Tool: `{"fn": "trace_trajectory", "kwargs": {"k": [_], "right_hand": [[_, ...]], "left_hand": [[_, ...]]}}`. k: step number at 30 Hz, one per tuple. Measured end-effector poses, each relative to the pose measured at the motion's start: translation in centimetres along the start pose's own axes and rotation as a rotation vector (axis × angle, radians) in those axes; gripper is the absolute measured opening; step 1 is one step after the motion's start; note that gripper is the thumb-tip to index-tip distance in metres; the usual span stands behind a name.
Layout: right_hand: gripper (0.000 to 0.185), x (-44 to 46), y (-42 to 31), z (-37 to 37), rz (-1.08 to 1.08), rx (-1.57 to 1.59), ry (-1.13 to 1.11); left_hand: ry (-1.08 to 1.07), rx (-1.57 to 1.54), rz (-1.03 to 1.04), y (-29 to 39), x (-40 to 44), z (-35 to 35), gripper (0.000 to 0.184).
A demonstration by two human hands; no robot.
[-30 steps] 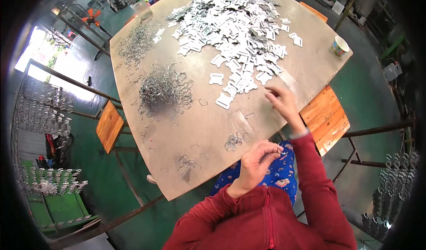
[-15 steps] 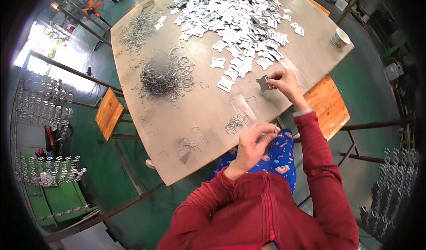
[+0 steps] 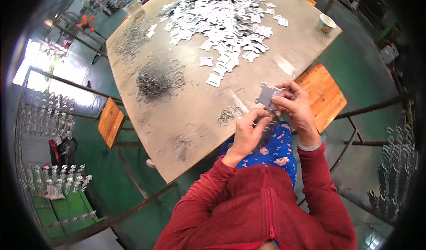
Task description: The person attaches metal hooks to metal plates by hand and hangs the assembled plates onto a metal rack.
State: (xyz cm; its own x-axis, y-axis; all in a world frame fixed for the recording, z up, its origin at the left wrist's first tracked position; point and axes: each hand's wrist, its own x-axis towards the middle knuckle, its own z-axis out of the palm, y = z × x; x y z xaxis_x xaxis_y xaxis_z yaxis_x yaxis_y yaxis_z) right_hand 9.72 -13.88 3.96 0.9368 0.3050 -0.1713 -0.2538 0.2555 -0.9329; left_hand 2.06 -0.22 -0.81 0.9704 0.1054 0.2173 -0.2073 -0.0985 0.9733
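Observation:
A flat grey metal plate (image 3: 266,94) with notched edges is pinched between the thumb and fingers of my right hand (image 3: 301,110), just off the table's near edge. My left hand (image 3: 249,133) is closed in a pinch right beside the plate's lower end. Whatever its fingertips hold is too small and too covered to make out. On the table to the left of my hands lies a small cluster of wire rings (image 3: 225,117). Farther off, a large heap of similar flat plates (image 3: 217,17) spreads over the tabletop.
A dense pile of wire rings (image 3: 155,81) sits on the table's (image 3: 186,103) left half, with loose ones scattered around. A paper cup (image 3: 326,23) stands near the right corner. Wooden stools (image 3: 321,97) flank the table. Racks of hanging metal pieces (image 3: 395,170) stand at the sides.
My right hand has drawn the plate from above the table toward my body. The hands have come together, with the left fingertips now at the plate. The view has shifted slightly.

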Motion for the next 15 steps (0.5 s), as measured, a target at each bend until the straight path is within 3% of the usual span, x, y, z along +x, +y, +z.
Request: {"fn": "trace_trajectory", "kwargs": {"k": [5, 7, 9, 10, 12, 15], "right_hand": [[0.027, -1.7, -0.1, 0.3, -0.134, -0.333, 0.031], [0.023, -2.7, 0.3, 0.6, -0.269, -0.448, 0.036], [0.022, -3.5, 0.6, 0.8, -0.197, -0.302, 0.038], [0.023, -3.7, 1.0, 0.6, -0.210, -0.287, 0.038], [0.024, -3.6, 1.1, 0.5, -0.208, -0.282, 0.038], [0.024, -3.8, 0.8, 0.6, -0.157, -0.295, 0.033]], "left_hand": [[0.022, 0.254, 0.191, -0.3, -0.3, -0.6, 0.009], [0.003, 0.264, 0.219, -1.1, -0.8, -1.5, 0.025], [0.036, 0.206, 0.250, -0.6, -0.5, -2.4, 0.035], [0.023, 0.236, 0.249, -0.9, 0.2, -3.8, 0.048], [0.145, 0.355, 0.142, -2.2, 2.0, -7.6, 0.042], [0.148, 0.901, 0.229, -7.9, 6.3, -15.9, 0.030]]}}
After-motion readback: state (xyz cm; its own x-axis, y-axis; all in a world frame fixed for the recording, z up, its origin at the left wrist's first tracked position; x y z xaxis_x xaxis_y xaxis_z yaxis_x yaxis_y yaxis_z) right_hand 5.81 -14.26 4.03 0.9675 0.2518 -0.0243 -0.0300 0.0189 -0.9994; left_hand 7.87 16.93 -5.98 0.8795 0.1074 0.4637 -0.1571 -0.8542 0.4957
